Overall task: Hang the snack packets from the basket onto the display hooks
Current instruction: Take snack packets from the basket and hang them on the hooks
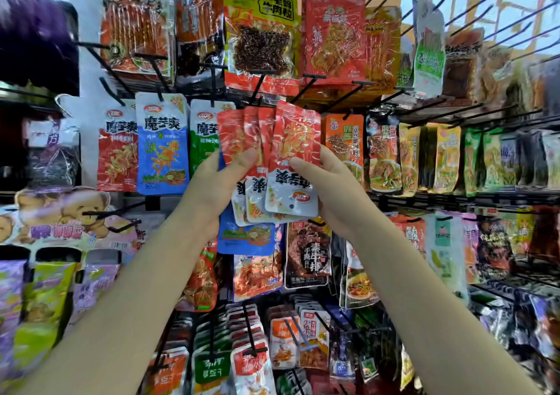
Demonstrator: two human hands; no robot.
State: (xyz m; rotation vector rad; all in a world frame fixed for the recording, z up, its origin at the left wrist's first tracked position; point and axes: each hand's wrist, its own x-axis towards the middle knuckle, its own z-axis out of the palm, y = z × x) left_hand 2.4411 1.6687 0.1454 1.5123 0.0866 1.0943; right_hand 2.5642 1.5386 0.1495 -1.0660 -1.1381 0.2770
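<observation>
While both forearms reach up from the lower frame, the left hand [218,179] pinches a fan of red-and-white snack packets [272,158], thumb on their front; the right hand [330,179] grips the frontmost packet at its right edge. Packets held upside down, hang-holes at the bottom, in front of the display hooks [257,88]. Behind: hung blue packet [162,143], yellow vegetarian-meat packet [260,27], dark packet [307,255].
</observation>
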